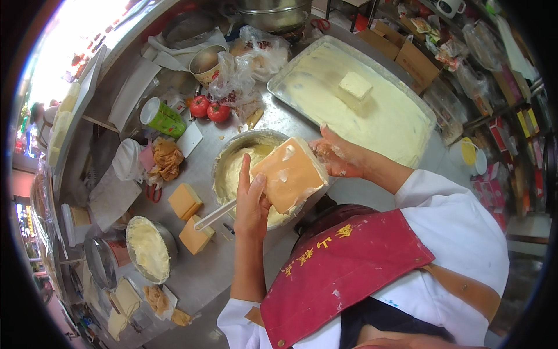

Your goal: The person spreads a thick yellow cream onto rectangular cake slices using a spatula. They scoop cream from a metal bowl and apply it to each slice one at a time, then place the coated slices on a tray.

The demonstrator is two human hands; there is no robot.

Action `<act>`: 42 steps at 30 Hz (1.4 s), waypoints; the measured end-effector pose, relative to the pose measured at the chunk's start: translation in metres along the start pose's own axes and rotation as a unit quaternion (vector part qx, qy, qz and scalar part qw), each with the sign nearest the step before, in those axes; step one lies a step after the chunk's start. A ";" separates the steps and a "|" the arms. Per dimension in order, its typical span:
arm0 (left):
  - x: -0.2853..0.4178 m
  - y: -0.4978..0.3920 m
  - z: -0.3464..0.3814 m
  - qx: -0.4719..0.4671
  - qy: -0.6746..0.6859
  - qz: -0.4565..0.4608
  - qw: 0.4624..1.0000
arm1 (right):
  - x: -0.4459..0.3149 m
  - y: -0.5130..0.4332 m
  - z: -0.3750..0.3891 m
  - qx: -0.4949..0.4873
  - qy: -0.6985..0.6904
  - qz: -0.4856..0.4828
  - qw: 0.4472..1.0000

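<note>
My left hand [254, 203] holds a square block of sponge cake [290, 176], its tan top tilted towards me and dabbed with cream. Its sides carry a pale cream coat. My right hand [338, 155], smeared with cream, lies against the far right side of the block, thumb raised; some fingers are hidden. Beneath the block is a metal bowl [216, 174] of pale cream [235, 168]. A white-handled utensil [216, 213] leans over its rim. Two plain cake blocks, one farther [185, 200] and one nearer [196, 237], sit left of the bowl.
A large metal tray [301, 107], its base covered in a pale layer, bears one coated block [355, 89]. A second cream bowl [150, 251] stands at left. Tomatoes [209, 109], a green tub [163, 118], plastic bags [261, 50] and red-handled scissors [153, 193] lie around the steel table [196, 279].
</note>
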State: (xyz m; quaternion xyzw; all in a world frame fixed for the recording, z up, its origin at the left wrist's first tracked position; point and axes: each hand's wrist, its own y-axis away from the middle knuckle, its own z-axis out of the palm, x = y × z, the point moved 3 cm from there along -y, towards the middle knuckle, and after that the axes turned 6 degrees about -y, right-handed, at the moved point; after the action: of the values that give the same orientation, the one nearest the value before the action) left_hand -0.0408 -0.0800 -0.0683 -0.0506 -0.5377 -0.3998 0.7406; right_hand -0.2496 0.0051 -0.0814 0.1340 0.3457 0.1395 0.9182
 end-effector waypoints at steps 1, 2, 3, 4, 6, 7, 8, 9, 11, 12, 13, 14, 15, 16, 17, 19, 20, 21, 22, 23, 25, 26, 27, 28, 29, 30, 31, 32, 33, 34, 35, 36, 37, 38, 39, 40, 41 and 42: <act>-0.001 -0.002 0.001 0.005 -0.034 -0.023 0.999 | 0.006 0.003 -0.002 0.002 -0.003 0.005 1.000; -0.002 -0.004 0.002 0.004 -0.074 -0.021 0.997 | 0.010 0.004 -0.004 -0.008 -0.010 0.008 1.000; -0.002 -0.004 0.002 0.003 -0.114 -0.018 0.993 | 0.015 0.004 -0.008 0.018 0.009 0.027 0.999; -0.003 -0.005 0.003 -0.021 -0.140 0.000 0.990 | 0.018 0.003 -0.011 0.033 0.022 0.043 0.998; -0.002 -0.001 -0.006 -0.026 -0.157 0.025 0.987 | 0.019 0.009 -0.017 0.037 -0.001 0.043 0.998; 0.001 0.004 -0.012 -0.062 -0.141 0.063 0.986 | 0.020 0.014 -0.018 0.024 -0.037 0.029 0.999; 0.009 0.009 -0.026 -0.005 -0.338 0.109 0.935 | 0.021 0.017 -0.015 -0.030 -0.085 0.001 0.996; 0.017 0.015 -0.038 0.032 -0.503 0.174 0.846 | 0.024 0.019 -0.020 0.021 -0.101 0.015 0.995; 0.027 0.032 -0.063 0.075 -0.743 0.166 0.644 | 0.029 0.019 -0.023 0.028 -0.159 0.012 0.987; 0.025 0.036 -0.071 0.070 -0.803 0.138 0.576 | 0.032 0.020 -0.026 0.050 -0.174 0.001 0.984; 0.023 0.039 -0.078 0.068 -0.851 0.101 0.511 | 0.035 0.020 -0.029 0.061 -0.189 -0.012 0.980; 0.018 0.038 -0.083 0.063 -0.895 0.036 0.441 | 0.036 0.020 -0.032 0.057 -0.205 -0.029 0.977; 0.013 0.034 -0.081 0.057 -0.896 0.055 0.437 | 0.036 0.020 -0.038 0.084 -0.215 -0.031 0.972; 0.007 0.028 -0.076 0.048 -0.900 0.046 0.430 | 0.034 0.018 -0.042 0.096 -0.228 -0.038 0.968; 0.002 0.020 -0.069 0.038 -0.905 0.032 0.423 | 0.032 0.018 -0.046 0.107 -0.241 -0.043 0.964; -0.007 0.009 -0.048 0.005 -0.905 0.073 0.418 | 0.023 0.018 -0.052 0.134 -0.258 -0.091 0.953; -0.008 0.005 -0.038 -0.002 -0.907 0.093 0.411 | 0.019 0.018 -0.055 0.178 -0.267 -0.095 0.942; -0.007 0.002 -0.033 -0.018 -0.903 0.083 0.421 | 0.015 0.018 -0.054 0.151 -0.270 -0.114 0.944; -0.004 -0.002 -0.027 -0.030 -0.900 0.085 0.426 | 0.010 0.021 -0.055 0.158 -0.275 -0.123 0.940; 0.001 -0.001 -0.022 -0.045 -0.899 0.096 0.424 | 0.005 0.024 -0.054 0.126 -0.272 -0.147 0.943; 0.021 0.008 -0.025 -0.033 -0.881 0.041 0.469 | 0.000 0.030 -0.059 0.159 -0.286 -0.153 0.933; 0.032 0.013 -0.027 -0.031 -0.872 0.022 0.487 | -0.004 0.033 -0.060 0.116 -0.283 -0.173 0.936; 0.042 0.019 -0.027 -0.025 -0.868 0.023 0.496 | -0.007 0.035 -0.062 0.084 -0.294 -0.163 0.938; 0.050 0.026 -0.027 -0.019 -0.863 0.025 0.505 | -0.013 0.037 -0.062 0.010 -0.297 -0.160 0.941; 0.055 0.032 -0.027 -0.014 -0.859 0.031 0.511 | -0.014 0.038 -0.060 -0.044 -0.290 -0.171 0.941; 0.058 0.035 -0.026 -0.014 -0.868 0.017 0.496 | -0.014 0.039 -0.063 -0.013 -0.290 -0.168 0.942; 0.058 0.036 -0.024 -0.014 -0.863 0.023 0.505 | -0.011 0.042 -0.066 0.039 -0.282 -0.179 0.942; 0.058 0.037 -0.022 -0.013 -0.857 0.029 0.514 | -0.009 0.044 -0.070 0.113 -0.271 -0.187 0.938; 0.056 0.036 -0.022 -0.017 -0.855 0.000 0.518 | -0.008 0.045 -0.071 0.126 -0.277 -0.187 0.934; 0.054 0.036 -0.021 -0.018 -0.856 -0.005 0.517 | -0.006 0.046 -0.074 0.161 -0.279 -0.184 0.929; 0.050 0.035 -0.022 -0.023 -0.858 -0.047 0.510 | -0.006 0.046 -0.076 0.153 -0.277 -0.188 0.930; 0.046 0.035 -0.022 -0.031 -0.859 -0.069 0.506 | -0.006 0.045 -0.078 0.138 -0.287 -0.175 0.932; 0.043 0.035 -0.022 -0.036 -0.864 -0.091 0.494 | -0.008 0.043 -0.080 0.080 -0.292 -0.168 0.938; 0.039 0.034 -0.022 -0.045 -0.868 -0.093 0.486 | -0.007 0.043 -0.083 0.065 -0.284 -0.158 0.943; 0.035 0.033 -0.021 -0.053 -0.872 -0.086 0.479 | -0.005 0.042 -0.086 0.043 -0.288 -0.158 0.943; 0.030 0.029 -0.020 -0.061 -0.870 -0.097 0.479 | -0.002 0.042 -0.091 0.064 -0.281 -0.155 0.945; 0.024 0.024 -0.018 -0.068 -0.869 -0.100 0.480 | 0.002 0.043 -0.096 0.125 -0.274 -0.149 0.942; 0.018 0.019 -0.016 -0.074 -0.871 -0.121 0.471 | 0.003 0.042 -0.097 0.100 -0.281 -0.158 0.941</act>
State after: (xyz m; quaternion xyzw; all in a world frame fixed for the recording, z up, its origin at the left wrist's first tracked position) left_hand -0.0143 -0.0850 -0.0533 -0.3620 -0.8745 -0.2736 -0.1711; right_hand -0.3193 0.0596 -0.1388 0.2026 0.1026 -0.0861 0.9701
